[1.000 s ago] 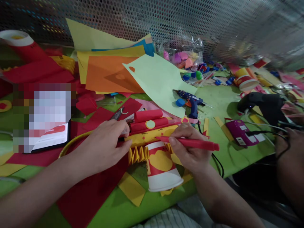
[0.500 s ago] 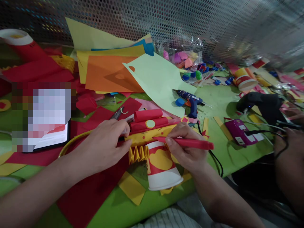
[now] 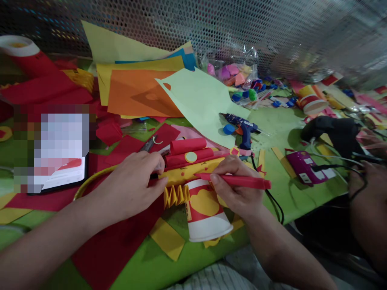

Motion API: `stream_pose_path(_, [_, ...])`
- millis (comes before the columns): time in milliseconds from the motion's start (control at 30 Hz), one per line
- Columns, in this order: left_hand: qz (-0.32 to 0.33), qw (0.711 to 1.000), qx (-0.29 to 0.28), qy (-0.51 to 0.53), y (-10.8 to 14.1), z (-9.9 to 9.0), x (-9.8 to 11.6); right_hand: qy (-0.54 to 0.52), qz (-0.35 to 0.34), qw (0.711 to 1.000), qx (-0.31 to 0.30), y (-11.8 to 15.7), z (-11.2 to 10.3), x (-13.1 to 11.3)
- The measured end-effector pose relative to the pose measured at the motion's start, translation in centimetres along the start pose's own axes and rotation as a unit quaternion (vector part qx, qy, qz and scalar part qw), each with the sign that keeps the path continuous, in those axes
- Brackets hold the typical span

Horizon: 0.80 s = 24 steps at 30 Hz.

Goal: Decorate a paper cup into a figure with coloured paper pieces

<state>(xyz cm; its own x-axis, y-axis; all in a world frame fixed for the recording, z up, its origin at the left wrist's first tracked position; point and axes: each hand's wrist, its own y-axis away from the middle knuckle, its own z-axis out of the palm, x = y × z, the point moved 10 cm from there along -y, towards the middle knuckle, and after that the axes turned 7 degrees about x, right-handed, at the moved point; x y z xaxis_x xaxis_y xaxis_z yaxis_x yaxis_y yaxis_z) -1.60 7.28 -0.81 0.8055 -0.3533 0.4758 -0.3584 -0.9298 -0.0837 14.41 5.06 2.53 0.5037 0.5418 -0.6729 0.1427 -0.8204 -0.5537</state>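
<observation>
A paper figure lies across the middle of the table, with a yellow paper face [image 3: 188,170] marked with small drawn features and red cheek dots, and a red rolled-paper hat [image 3: 190,155]. My left hand [image 3: 137,179] grips its left end between thumb and fingers. In my right hand [image 3: 237,181] is a red marker pen [image 3: 246,181], its tip at the lower part of the face. Below, the body is a white paper cup [image 3: 208,229] wrapped in red with a yellow shape. A pleated yellow paper arm [image 3: 176,196] sticks out at its left.
A blue hot glue gun [image 3: 244,129] lies beyond my right hand. Coloured paper sheets [image 3: 142,92] are stacked behind. At left rests a phone [image 3: 80,171]; at right are a purple power box [image 3: 304,167] with cables and another person's arm [image 3: 367,193].
The view has shifted very slightly. Both hands and the marker pen stay in nearly the same place on the paper figure.
</observation>
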Motion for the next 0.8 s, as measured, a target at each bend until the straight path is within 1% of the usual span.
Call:
stream_pose_path(300, [0.011,1.000,0.002,-0.004,0.02,-0.03,0.11,-0.011,-0.007,1.000,0.016,0.07,-0.44,0.07])
stream_pose_path(433, [0.003,1.000,-0.001,-0.001,0.00,0.00,0.03,-0.013,-0.012,1.000,0.020,-0.05,-0.60,-0.06])
stream_pose_path(567, [-0.004,1.000,0.002,0.002,0.02,-0.04,-0.07,-0.015,-0.013,1.000,0.021,-0.10,-0.62,-0.11])
stream_pose_path(800, [0.006,1.000,0.005,-0.001,0.07,0.10,-0.17,-0.019,-0.011,0.999,0.024,-0.01,-0.53,-0.01])
